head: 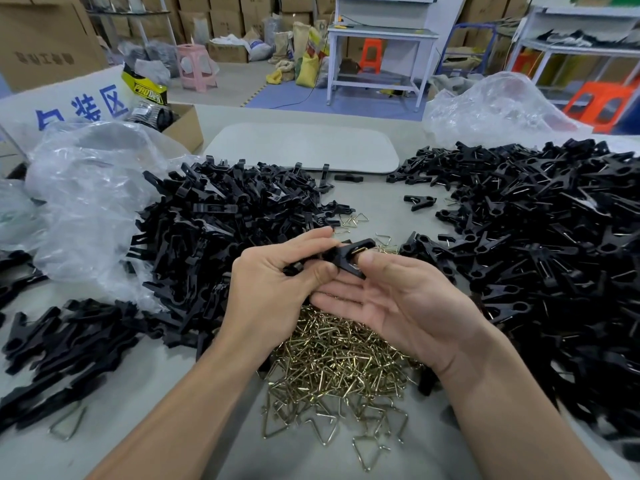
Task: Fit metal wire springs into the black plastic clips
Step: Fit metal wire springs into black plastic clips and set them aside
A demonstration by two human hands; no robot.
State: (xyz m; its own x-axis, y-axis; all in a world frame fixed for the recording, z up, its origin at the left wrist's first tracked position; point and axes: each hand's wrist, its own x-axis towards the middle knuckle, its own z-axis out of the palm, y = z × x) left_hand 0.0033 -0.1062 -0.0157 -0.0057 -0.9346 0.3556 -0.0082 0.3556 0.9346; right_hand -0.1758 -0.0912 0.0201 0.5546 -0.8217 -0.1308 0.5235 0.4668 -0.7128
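Gripping a black clip (349,256) in the curled fingers (304,240) of the left hand (273,285), held up over the desk (374,199). Touching its forked end with the thumb of the right hand (401,303), beside a brass wire spring (360,250) lodged there. Keeping the other right fingers straight and apart beneath. Directly below, a heap of loose springs (339,368). Flanking, a left pile of clips (214,233) and a right pile of clips (526,230).
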